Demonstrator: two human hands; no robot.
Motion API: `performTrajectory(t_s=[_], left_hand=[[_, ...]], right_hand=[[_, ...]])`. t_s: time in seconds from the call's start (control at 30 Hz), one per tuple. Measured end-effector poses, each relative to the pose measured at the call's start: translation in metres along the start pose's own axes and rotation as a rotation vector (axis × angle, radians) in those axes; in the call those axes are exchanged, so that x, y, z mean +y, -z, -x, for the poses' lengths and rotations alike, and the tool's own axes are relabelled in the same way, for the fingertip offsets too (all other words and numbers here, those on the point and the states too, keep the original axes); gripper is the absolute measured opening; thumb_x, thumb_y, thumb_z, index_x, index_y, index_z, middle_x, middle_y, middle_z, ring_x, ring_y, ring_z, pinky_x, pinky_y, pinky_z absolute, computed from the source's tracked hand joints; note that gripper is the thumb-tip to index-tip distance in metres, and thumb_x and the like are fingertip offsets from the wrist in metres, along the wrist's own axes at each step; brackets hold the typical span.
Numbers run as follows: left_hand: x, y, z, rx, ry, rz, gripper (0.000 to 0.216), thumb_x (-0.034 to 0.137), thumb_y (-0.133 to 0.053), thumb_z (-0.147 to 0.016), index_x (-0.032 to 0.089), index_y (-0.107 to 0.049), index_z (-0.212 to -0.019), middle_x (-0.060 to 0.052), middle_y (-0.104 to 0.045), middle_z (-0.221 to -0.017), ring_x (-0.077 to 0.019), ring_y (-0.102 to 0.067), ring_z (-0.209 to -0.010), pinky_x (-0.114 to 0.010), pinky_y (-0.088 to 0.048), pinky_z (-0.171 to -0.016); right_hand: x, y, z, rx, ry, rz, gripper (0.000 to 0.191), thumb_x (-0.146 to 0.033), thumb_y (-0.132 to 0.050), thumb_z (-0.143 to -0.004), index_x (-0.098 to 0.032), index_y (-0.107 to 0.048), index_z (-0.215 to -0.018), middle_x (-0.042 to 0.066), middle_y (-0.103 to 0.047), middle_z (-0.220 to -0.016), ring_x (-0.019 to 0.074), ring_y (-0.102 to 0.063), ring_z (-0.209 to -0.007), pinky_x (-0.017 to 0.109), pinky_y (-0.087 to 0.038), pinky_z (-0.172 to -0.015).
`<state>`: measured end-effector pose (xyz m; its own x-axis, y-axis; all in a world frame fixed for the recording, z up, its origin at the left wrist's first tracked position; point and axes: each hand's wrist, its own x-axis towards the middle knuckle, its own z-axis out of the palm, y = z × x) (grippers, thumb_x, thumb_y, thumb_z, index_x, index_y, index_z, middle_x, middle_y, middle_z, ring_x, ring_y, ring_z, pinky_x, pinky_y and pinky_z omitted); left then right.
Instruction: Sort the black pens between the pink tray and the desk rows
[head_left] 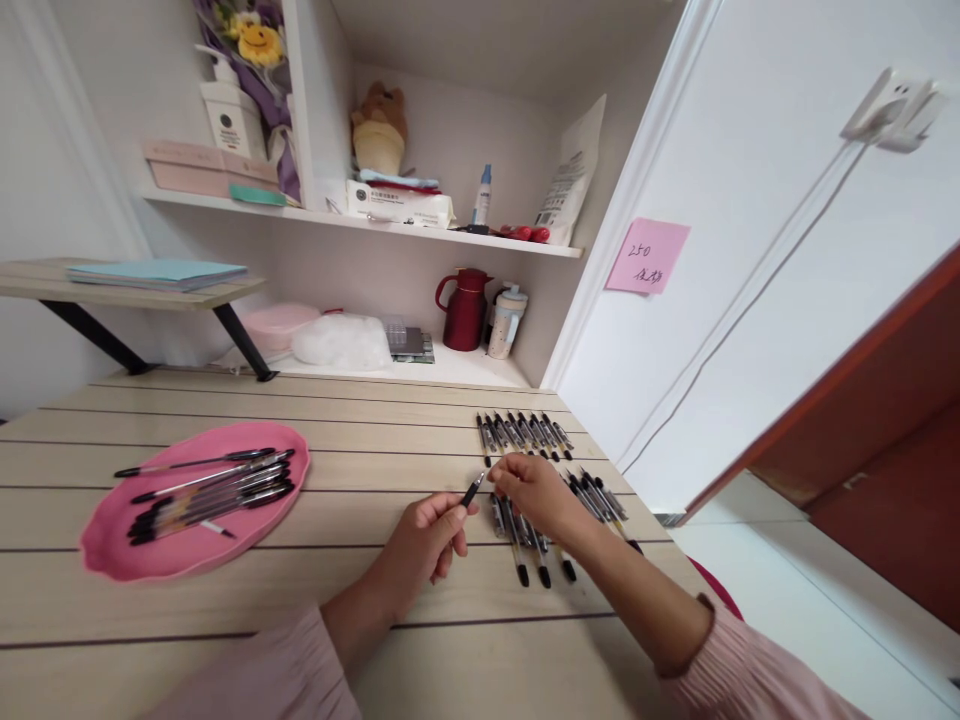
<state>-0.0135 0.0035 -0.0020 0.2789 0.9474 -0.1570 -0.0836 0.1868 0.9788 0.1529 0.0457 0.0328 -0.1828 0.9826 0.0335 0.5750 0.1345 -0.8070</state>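
Grasping a pen (472,489) between thumb and fingers, the left hand (429,540) is over the middle of the bench (187,612); the pen's dark front part and pale tip project toward the right hand (536,493). The right hand has its thumb and fingertips close together just beside that tip; whether it pinches anything is too small to tell. Around the right forearm (645,590) lie two clusters of pens: a near group (513,530), partly hidden by hand and wrist, with dark ends directed toward the person, and a side group (595,500) farther right. Beyond the right hand, a back row (523,434) of pens lies side by side. To the left, well apart from both hands, a pink tray (112,530) carries a bundle of dark-ended pens (210,497) and a thin white stick (217,527) with a dark tip. Behind the bench, a white shelf unit (480,371) holds a red jug (465,312) and, just beside it, a pale cup (508,322). A pink note (649,257) is fixed to the wall (712,200) at right.
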Motion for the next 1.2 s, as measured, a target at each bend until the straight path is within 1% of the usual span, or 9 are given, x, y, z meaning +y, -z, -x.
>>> performTrajectory(t_s=[0.1,0.23,0.37,0.57,0.73,0.87,0.97,1.1,1.2], left_hand=[[-0.002,-0.003,0.001,0.008,-0.010,0.002,0.029,0.041,-0.052,-0.073,0.015,-0.054,-0.084,0.005,-0.052,-0.057,-0.0020,-0.037,-0.032,-0.016,-0.023,-0.032],[-0.004,-0.005,0.001,-0.010,-0.051,-0.003,0.023,0.039,-0.053,-0.073,0.016,-0.050,-0.078,0.006,-0.051,-0.058,-0.0011,-0.036,-0.031,-0.015,-0.023,-0.031],[-0.006,-0.004,0.001,-0.061,-0.044,0.015,0.022,0.039,-0.051,-0.075,0.016,-0.049,-0.077,0.006,-0.052,-0.057,-0.0007,-0.033,-0.030,-0.014,-0.020,-0.030],[-0.003,-0.004,0.003,-0.126,-0.027,0.047,0.027,0.042,-0.042,-0.080,0.016,-0.048,-0.079,0.004,-0.053,-0.054,-0.0016,-0.032,-0.027,-0.016,-0.016,-0.028],[-0.003,-0.005,0.004,-0.131,-0.003,0.054,0.026,0.042,-0.042,-0.080,0.016,-0.048,-0.079,0.005,-0.052,-0.051,-0.0011,-0.029,-0.026,-0.015,-0.014,-0.028],[-0.003,-0.005,0.003,-0.144,0.011,0.077,0.025,0.042,-0.042,-0.080,0.017,-0.047,-0.080,0.006,-0.051,-0.050,-0.0007,-0.026,-0.025,-0.016,-0.012,-0.028],[-0.003,-0.005,0.003,-0.153,0.016,0.079,0.026,0.042,-0.041,-0.080,0.017,-0.047,-0.080,0.007,-0.050,-0.050,-0.0007,-0.025,-0.025,-0.016,-0.012,-0.028],[-0.003,-0.005,0.002,-0.137,0.018,0.091,0.026,0.043,-0.042,-0.080,0.017,-0.046,-0.080,0.007,-0.050,-0.049,-0.0009,-0.024,-0.024,-0.016,-0.012,-0.028],[-0.004,-0.006,0.002,-0.141,0.017,0.090,0.026,0.043,-0.043,-0.080,0.017,-0.046,-0.080,0.007,-0.050,-0.049,-0.0007,-0.024,-0.024,-0.016,-0.012,-0.028]], right_hand=[[-0.006,-0.014,0.013,0.033,-0.140,-0.536,0.032,-0.049,-0.050,-0.073,-0.018,-0.055,-0.075,0.000,-0.059,-0.069,0.0066,-0.043,-0.044,0.020,-0.024,-0.041],[-0.007,-0.035,0.021,0.109,-0.143,-0.751,0.034,-0.045,-0.068,-0.060,-0.016,-0.051,-0.065,-0.006,-0.048,-0.050,0.0050,-0.037,-0.042,0.019,-0.021,-0.041],[-0.001,-0.042,0.020,0.180,-0.116,-0.815,0.031,-0.041,-0.070,-0.059,-0.015,-0.052,-0.059,-0.008,-0.042,-0.043,0.0042,-0.032,-0.041,0.019,-0.021,-0.042],[-0.005,-0.038,0.022,0.055,-0.113,-0.856,0.036,-0.047,-0.064,-0.064,-0.014,-0.058,-0.075,-0.003,-0.050,-0.046,0.0068,-0.040,-0.043,0.019,-0.020,-0.041],[-0.008,-0.035,0.023,0.060,-0.096,-0.814,0.033,-0.043,-0.068,-0.061,-0.014,-0.055,-0.067,-0.004,-0.049,-0.044,0.0045,-0.034,-0.041,0.018,-0.021,-0.041],[-0.009,-0.031,0.023,0.022,-0.128,-0.833,0.036,-0.047,-0.065,-0.062,-0.015,-0.057,-0.079,-0.004,-0.053,-0.053,0.0041,-0.034,-0.039,0.018,-0.017,-0.039],[-0.010,-0.028,0.022,0.020,-0.142,-0.782,0.036,-0.047,-0.067,-0.059,-0.015,-0.053,-0.067,-0.007,-0.046,-0.042,0.0032,-0.027,-0.035,0.019,-0.014,-0.038],[-0.011,-0.027,0.022,-0.030,-0.154,-0.817,0.037,-0.045,-0.066,-0.061,-0.016,-0.055,-0.081,-0.005,-0.053,-0.050,0.0041,-0.034,-0.038,0.018,-0.015,-0.038],[-0.011,-0.026,0.021,-0.051,-0.167,-0.771,0.035,-0.047,-0.063,-0.064,-0.015,-0.054,-0.074,-0.005,-0.051,-0.045,0.0039,-0.031,-0.036,0.018,-0.012,-0.037]])
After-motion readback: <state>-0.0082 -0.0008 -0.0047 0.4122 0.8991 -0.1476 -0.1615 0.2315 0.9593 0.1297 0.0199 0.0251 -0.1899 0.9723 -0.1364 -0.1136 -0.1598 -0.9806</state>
